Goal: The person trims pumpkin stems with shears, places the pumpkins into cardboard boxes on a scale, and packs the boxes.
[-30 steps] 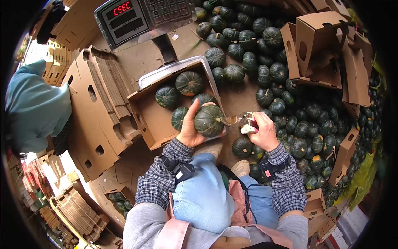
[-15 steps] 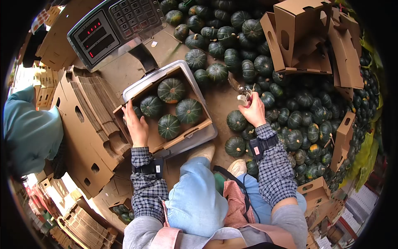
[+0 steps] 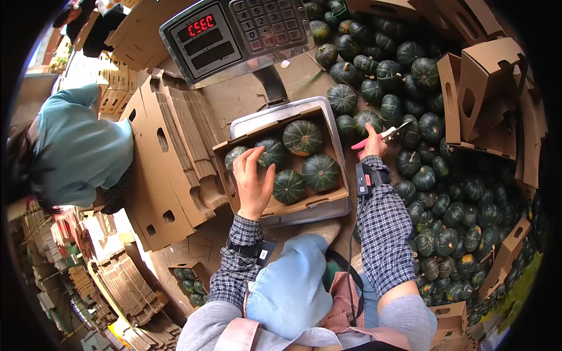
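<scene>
We have 5 dark green pumpkins [image 3: 302,138] in a brown cardboard box [image 3: 319,201], their rinds round, ribbed and flecked with paler green, and the largest ones sit toward the right side. The box rests on the pale, round-cornered platform [image 3: 344,207] of a scale, whose grey head [image 3: 252,57] shows red characters above a keypad of square buttons.

Our left hand [image 3: 252,186] is over the box's near left part, fingers spread and softly curved, the thumb standing well apart from them. It is close to the leftmost pumpkin [image 3: 235,157]; we cannot tell whether a fingertip touches the rind. We see nothing gripped in it.

Our right hand [image 3: 373,144] is just beyond the box's right side, fingers wrapped round the smooth pink handles of the clippers [image 3: 389,134], thumb extended along them. Slim metal blades point away to the right, above loose pumpkins; how tightly the fingers press, we cannot tell.

Checked, wrinkled cloth sleeves [image 3: 385,234] cover our forearms. To our right, ribbed pumpkins lie in a dense heap [image 3: 451,216] beside stiff open cartons [image 3: 480,88]. To our left stands a layered stack of flat cardboard [image 3: 175,131] with oval cut-outs, and past it a person in a soft teal top [image 3: 88,143].
</scene>
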Action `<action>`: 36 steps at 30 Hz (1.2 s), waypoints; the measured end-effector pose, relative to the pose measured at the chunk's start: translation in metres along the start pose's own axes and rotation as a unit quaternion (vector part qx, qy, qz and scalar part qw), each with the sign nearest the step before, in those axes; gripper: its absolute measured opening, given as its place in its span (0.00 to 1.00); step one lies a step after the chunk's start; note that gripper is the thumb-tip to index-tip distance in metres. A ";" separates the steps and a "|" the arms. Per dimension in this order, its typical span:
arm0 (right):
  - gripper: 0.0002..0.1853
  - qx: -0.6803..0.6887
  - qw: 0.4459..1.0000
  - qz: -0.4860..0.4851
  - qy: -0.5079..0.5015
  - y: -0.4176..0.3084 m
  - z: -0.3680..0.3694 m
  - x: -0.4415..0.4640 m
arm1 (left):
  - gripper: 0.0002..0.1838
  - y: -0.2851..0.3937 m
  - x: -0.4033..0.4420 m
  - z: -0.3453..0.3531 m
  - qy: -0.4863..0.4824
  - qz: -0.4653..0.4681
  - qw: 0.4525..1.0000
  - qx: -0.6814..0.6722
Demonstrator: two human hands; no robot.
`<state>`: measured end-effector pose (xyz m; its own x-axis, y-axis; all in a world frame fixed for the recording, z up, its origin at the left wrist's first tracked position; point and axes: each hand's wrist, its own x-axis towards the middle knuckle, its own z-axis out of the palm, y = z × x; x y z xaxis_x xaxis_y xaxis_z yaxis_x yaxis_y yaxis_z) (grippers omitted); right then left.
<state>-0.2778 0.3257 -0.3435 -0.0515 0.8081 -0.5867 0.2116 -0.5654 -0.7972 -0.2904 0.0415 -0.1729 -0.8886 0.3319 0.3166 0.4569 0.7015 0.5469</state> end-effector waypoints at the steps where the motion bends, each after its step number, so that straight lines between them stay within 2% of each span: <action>1: 0.21 0.008 1.000 -0.022 -0.007 -0.001 0.002 -0.001 | 0.24 0.003 0.002 0.001 0.000 0.001 1.000 -0.011; 4: 0.20 0.031 0.994 0.036 -0.094 -0.023 -0.002 -0.017 | 0.23 0.012 0.004 0.008 -0.009 0.015 0.999 -0.045; 6: 0.20 -0.004 0.990 0.076 -0.118 -0.034 -0.004 -0.013 | 0.24 0.019 0.004 0.012 -0.025 0.037 0.998 -0.055; 8: 0.19 0.007 0.993 0.042 -0.113 -0.037 -0.010 -0.017 | 0.23 0.025 0.004 0.013 -0.033 0.058 0.996 -0.055; 10: 0.18 -0.040 0.996 -0.036 -0.077 -0.014 -0.019 0.005 | 0.22 0.028 0.005 0.013 -0.022 0.073 0.995 -0.061; 11: 0.22 -0.089 0.988 -0.106 -0.070 -0.006 -0.030 0.010 | 0.22 0.030 0.004 0.014 -0.024 0.068 0.992 -0.100; 12: 0.29 -0.029 0.973 -0.220 -0.057 0.002 -0.040 0.010 | 0.21 0.033 0.002 0.015 -0.027 0.063 0.988 -0.138; 13: 0.33 -0.101 0.972 -0.201 -0.069 -0.002 -0.058 0.005 | 0.21 0.036 0.001 0.016 -0.030 0.058 0.982 -0.176; 15: 0.37 -0.227 0.939 -0.259 -0.014 -0.022 -0.092 -0.031 | 0.19 0.051 0.003 0.017 -0.085 0.055 0.959 -0.263; 16: 0.38 -0.156 0.933 -0.315 -0.071 -0.030 -0.109 -0.048 | 0.19 0.061 0.003 0.018 -0.112 0.053 0.946 -0.299; 17: 0.39 -0.216 0.922 -0.313 -0.078 -0.038 -0.129 -0.062 | 0.20 0.069 0.002 0.023 -0.151 0.044 0.927 -0.340; 18: 0.38 -0.238 0.881 -0.402 -0.072 -0.060 -0.139 -0.104 | 0.32 0.075 0.001 0.027 -0.227 0.020 0.898 -0.377; 20: 0.36 -0.184 0.888 -0.408 -0.101 -0.075 -0.151 -0.163 | 0.46 0.101 -0.004 0.032 -0.321 -0.130 0.788 -0.508; 21: 0.36 -0.197 0.871 -0.417 -0.169 -0.083 -0.157 -0.187 | 0.54 0.104 -0.008 0.046 -0.326 -0.085 0.750 -0.569; 22: 0.37 -0.208 0.850 -0.423 -0.234 -0.092 -0.163 -0.202 | 0.52 0.108 -0.008 0.050 -0.341 -0.056 0.753 -0.561; 23: 0.37 -0.222 0.810 -0.439 -0.321 -0.101 -0.173 -0.204 | 0.51 0.109 -0.008 0.050 -0.332 -0.131 0.694 -0.625; 24: 0.37 -0.249 0.779 -0.460 -0.347 -0.114 -0.180 -0.209 | 0.49 0.108 -0.009 0.049 -0.325 -0.209 0.624 -0.680; 26: 0.37 -0.343 0.747 -0.490 -0.289 -0.118 -0.196 -0.197 | 0.36 0.100 -0.012 0.043 -0.339 -0.301 0.395 -0.799; 27: 0.37 -0.381 0.732 -0.498 -0.266 -0.121 -0.203 -0.187 | 0.36 0.094 -0.012 0.043 -0.359 -0.319 0.314 -0.819; 28: 0.36 -0.418 0.712 -0.509 -0.246 -0.123 -0.209 -0.178 | 0.39 0.091 -0.013 0.042 -0.358 -0.305 0.312 -0.826; 30: 0.35 -0.442 0.686 -0.519 -0.254 -0.125 -0.214 -0.167 | 0.40 0.097 -0.015 0.035 -0.337 -0.352 0.335 -0.807; 32: 0.34 -0.447 0.663 -0.550 -0.242 -0.125 -0.209 -0.163 | 0.39 0.091 -0.019 0.040 -0.367 -0.331 0.307 -0.814; 33: 0.32 -0.455 0.650 -0.554 -0.252 -0.132 -0.205 -0.167 | 0.39 0.091 -0.021 0.038 -0.355 -0.371 0.310 -0.800; 36: 0.32 -0.460 0.633 -0.569 -0.254 -0.139 -0.199 -0.162 | 0.39 0.089 -0.022 0.036 -0.384 -0.360 0.346 -0.777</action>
<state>-0.1048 0.3057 -0.1096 -0.9389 0.3158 0.1371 0.2214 0.8588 -0.4620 -0.2317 0.1191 -0.1591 -0.2710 0.9122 -0.3074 -0.9534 -0.2105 0.2159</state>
